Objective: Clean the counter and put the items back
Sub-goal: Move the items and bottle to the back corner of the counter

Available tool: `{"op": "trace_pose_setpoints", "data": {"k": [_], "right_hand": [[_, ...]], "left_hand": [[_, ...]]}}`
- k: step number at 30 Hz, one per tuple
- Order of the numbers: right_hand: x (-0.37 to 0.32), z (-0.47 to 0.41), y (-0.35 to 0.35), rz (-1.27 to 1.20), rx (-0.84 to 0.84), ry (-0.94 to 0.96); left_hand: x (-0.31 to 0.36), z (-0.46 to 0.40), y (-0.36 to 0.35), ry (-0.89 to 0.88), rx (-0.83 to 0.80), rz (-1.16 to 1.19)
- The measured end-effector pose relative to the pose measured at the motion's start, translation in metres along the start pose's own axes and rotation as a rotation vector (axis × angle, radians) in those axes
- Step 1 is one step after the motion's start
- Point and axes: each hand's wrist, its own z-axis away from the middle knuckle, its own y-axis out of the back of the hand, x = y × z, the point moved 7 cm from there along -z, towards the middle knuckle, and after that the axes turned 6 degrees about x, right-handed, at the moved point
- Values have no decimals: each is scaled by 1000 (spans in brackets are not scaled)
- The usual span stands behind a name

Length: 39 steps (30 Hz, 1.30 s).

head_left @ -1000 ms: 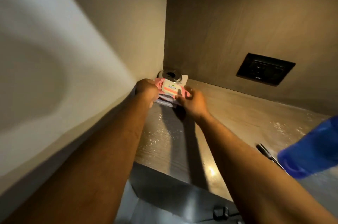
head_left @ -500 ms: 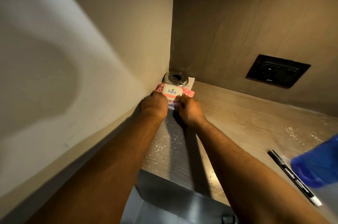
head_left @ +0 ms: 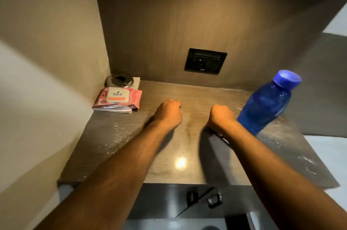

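Note:
A pink wipes pack [head_left: 120, 98] with a "kara" label lies on some white papers [head_left: 114, 110] in the counter's back left corner, both hands off it. Behind it stands a round metal tin [head_left: 119, 80]. My left hand [head_left: 170, 114] hovers over the middle of the wooden counter [head_left: 116, 135] as a fist with nothing in it. My right hand [head_left: 221, 119] is curled over the far end of a black marker [head_left: 225, 140], which pokes out under my wrist. A blue bottle [head_left: 266, 104] with a blue cap stands just right of that hand.
A black wall socket [head_left: 205, 60] sits in the back panel above the counter. A wall closes the left side. The counter surface shows shiny wet specks. Below the front edge are dark cabinet fronts with handles [head_left: 215, 199].
Both hands let go of the wipes pack in the corner and pulled back toward the middle. My right hand moved right onto the marker. The view swung right, showing the whole bottle.

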Motion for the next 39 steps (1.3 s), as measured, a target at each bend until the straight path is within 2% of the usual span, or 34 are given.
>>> {"op": "trace_pose_setpoints", "data": {"k": [3,9,13,17,22,26,29,33,39], "right_hand": [[23,7,-22,-90,-15,-55],[19,3,-32,-123,62,-38],[-29,-13,-12,-531,89,-20],[-103,-18,9,-1000,73,37],[-190,-11,7,-1265,-52,81],[-234,5,-15,-1325,-164,153],[-244,7,-22,-1340,-171,187],[-229,-4,-29,-1216,-161,189],[-209,-14,-36,-1081,-133,174]], "left_hand": [[10,7,-39,65,-63,125],[5,14,-47,137,-7,272],[-17,23,-22,253,16,471],[-47,31,13,343,45,494],[-101,42,67,506,238,416],[-133,39,109,556,402,271],[-152,27,135,554,476,79],[-166,9,144,549,415,-143],[-172,-1,127,530,338,-214]]}}
